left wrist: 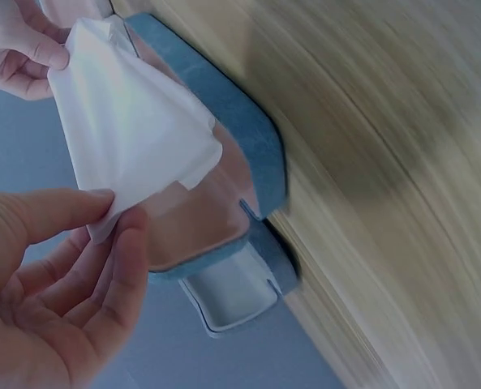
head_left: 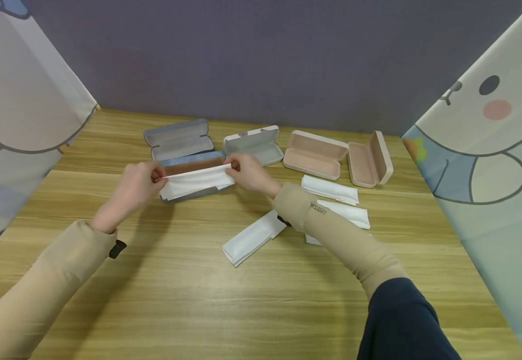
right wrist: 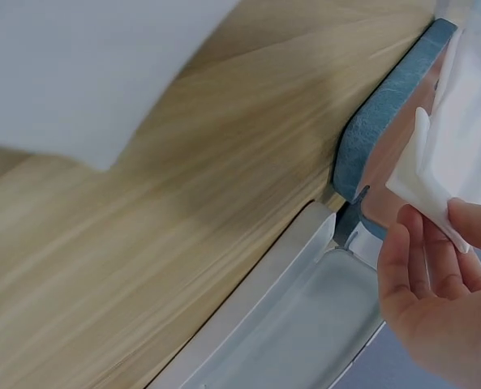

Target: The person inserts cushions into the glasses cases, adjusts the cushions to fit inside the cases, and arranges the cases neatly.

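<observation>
A folded white cloth (head_left: 196, 181) is stretched between both hands just above an open blue glasses case (head_left: 184, 150). My left hand (head_left: 137, 186) pinches its left end, my right hand (head_left: 248, 172) pinches its right end. In the left wrist view the cloth (left wrist: 130, 121) hangs over the blue case (left wrist: 248, 146), with thumb and forefinger (left wrist: 102, 212) pinching one corner. In the right wrist view fingertips (right wrist: 467, 223) hold the cloth's (right wrist: 459, 154) other end beside the blue case's rim (right wrist: 378, 121).
To the right stand an open grey case (head_left: 254, 145) and two open pink cases (head_left: 315, 155) (head_left: 371, 159). Three more folded white cloths lie on the wooden table (head_left: 162, 280): one (head_left: 252, 237) in front, one (head_left: 330, 189) and one (head_left: 348, 214) by my right forearm. Printed curtains flank both sides.
</observation>
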Tool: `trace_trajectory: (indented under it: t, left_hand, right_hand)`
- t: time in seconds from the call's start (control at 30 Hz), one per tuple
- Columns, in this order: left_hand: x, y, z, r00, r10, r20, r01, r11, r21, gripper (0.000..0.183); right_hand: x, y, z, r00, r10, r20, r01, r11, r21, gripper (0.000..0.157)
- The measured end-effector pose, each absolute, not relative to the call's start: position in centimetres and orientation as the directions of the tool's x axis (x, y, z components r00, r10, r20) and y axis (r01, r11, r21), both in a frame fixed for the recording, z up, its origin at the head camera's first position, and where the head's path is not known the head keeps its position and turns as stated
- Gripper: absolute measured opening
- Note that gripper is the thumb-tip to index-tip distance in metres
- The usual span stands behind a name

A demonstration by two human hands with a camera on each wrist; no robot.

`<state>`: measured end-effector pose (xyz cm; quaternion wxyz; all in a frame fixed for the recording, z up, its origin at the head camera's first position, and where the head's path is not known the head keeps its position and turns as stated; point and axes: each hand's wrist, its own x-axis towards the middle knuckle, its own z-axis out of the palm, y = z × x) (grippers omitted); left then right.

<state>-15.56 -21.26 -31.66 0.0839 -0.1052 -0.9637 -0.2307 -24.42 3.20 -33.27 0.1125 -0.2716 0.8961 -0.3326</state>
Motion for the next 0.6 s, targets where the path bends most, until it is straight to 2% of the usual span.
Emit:
trace_trajectory:
  t: [0.6]
  left_hand:
    - [-16.1, -22.4, -32.8, -0.973, 0.116, 0.202, 0.193, 0.887, 0.42, 0.01]
  right_hand:
    - [-24.8, 1.1, -34.5, -0.843, -0.539, 0.008, -0.424, 0.655, -0.626, 0.023]
